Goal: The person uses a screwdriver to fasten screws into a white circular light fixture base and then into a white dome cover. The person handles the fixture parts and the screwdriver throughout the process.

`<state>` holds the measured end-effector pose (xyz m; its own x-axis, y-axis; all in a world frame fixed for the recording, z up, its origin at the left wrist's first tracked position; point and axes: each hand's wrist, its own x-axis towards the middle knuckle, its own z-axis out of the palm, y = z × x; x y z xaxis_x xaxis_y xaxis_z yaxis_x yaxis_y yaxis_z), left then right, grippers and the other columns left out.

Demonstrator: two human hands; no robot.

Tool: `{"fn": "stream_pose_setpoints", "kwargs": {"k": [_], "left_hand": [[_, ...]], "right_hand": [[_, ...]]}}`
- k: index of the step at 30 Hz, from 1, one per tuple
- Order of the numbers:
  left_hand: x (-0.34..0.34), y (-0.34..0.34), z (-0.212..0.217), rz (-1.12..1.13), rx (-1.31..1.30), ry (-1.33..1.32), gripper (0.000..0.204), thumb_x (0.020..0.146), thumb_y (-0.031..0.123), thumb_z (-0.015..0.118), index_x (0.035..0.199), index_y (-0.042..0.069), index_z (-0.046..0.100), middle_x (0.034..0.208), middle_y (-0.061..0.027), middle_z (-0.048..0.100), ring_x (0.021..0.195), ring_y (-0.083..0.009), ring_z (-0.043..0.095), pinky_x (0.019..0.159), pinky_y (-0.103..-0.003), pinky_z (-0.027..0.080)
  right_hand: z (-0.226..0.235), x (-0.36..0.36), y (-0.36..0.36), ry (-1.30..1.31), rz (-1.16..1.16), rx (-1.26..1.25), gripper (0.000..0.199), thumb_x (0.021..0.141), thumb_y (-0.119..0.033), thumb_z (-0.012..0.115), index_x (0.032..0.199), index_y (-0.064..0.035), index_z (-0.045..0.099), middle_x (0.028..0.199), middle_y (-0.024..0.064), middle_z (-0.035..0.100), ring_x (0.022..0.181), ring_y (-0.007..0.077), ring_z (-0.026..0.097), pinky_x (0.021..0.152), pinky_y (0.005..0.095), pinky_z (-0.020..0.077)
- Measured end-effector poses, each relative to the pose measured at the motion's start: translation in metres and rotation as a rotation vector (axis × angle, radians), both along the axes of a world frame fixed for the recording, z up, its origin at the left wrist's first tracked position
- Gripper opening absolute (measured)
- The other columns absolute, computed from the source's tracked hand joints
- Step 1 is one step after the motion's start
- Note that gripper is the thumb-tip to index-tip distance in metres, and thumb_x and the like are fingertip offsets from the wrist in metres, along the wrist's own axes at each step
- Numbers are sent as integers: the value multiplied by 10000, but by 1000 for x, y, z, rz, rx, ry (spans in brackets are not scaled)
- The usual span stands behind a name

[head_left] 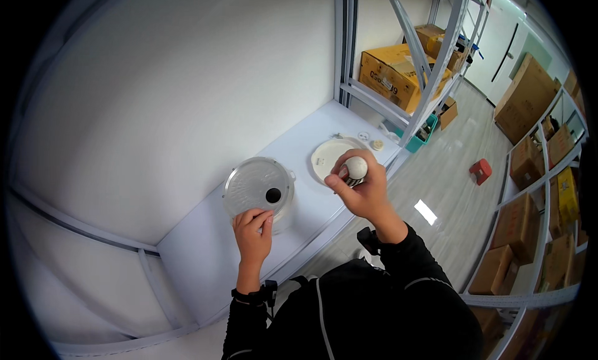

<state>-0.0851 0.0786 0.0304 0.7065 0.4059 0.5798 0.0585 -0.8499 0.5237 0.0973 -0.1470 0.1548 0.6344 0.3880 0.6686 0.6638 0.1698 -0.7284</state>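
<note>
My main worry is the bulb [356, 168]: my right hand [364, 192] holds it in the air above the bench's front edge, near the white round plate [327, 157], and the smooth globe sits only between thumb and fingertips. If that pinch loosens, I judge it would drop onto the plate or roll off the front edge to the floor. The second risk is the clear round cover [258, 187], which lies near the front edge of the bench [205, 260]; a push from my left hand [252, 229] could slide it toward me and over the edge.

My left hand lies palm down, its fingers curled onto the cover's near rim, just below the dark hole in its middle. It presses or steadies rather than grasps, with nothing enclosed. That forearm comes straight up from the lower edge with a black strap at the wrist. My right arm is bent at the elbow, the wrist raised, the fingers closed around the bulb's neck with the globe uppermost; the base may be ribbed, but I can't tell for sure. Small white fittings [370, 140] lie near the bench's far right corner.
</note>
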Motion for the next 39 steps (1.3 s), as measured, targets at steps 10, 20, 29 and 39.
{"fn": "stream_pose_setpoints", "kwargs": {"k": [10, 20, 29, 39], "left_hand": [[51, -57, 14, 164, 137, -193, 223, 856, 56, 792, 1079, 36, 788, 1126, -112, 707, 1068, -333, 666, 966, -435, 521], [196, -166, -39, 370, -448, 178, 398, 902, 168, 808, 1288, 106, 734, 1125, -87, 705, 1045, -333, 669, 925, -448, 561], [253, -208, -97, 140, -43, 251, 332, 860, 173, 828, 1181, 96, 794, 1319, -103, 719, 1273, -352, 636, 1107, -478, 500], [260, -215, -126, 202, -137, 381, 213, 857, 251, 835, 1015, 109, 813, 1377, -61, 694, 1388, -315, 569, 1294, -604, 285]], "right_hand": [[-46, 126, -78, 75, -93, -133, 332, 907, -106, 829, 1172, -39, 641, 945, 110, 725, 841, 202, 688, 756, 351, 552], [-108, 262, -139, 297, -26, -654, 503, 934, -452, 850, 1138, -15, 706, 786, 164, 735, 724, 328, 732, 707, 421, 564], [-217, 323, -137, 175, 113, -762, 425, 880, -113, 736, 1288, -13, 674, 1251, 259, 719, 1013, 359, 745, 894, 433, 597], [-223, 318, -89, 264, 99, -880, 617, 914, -290, 806, 1423, -4, 606, 1225, 266, 750, 1122, 433, 738, 989, 474, 580]]}}
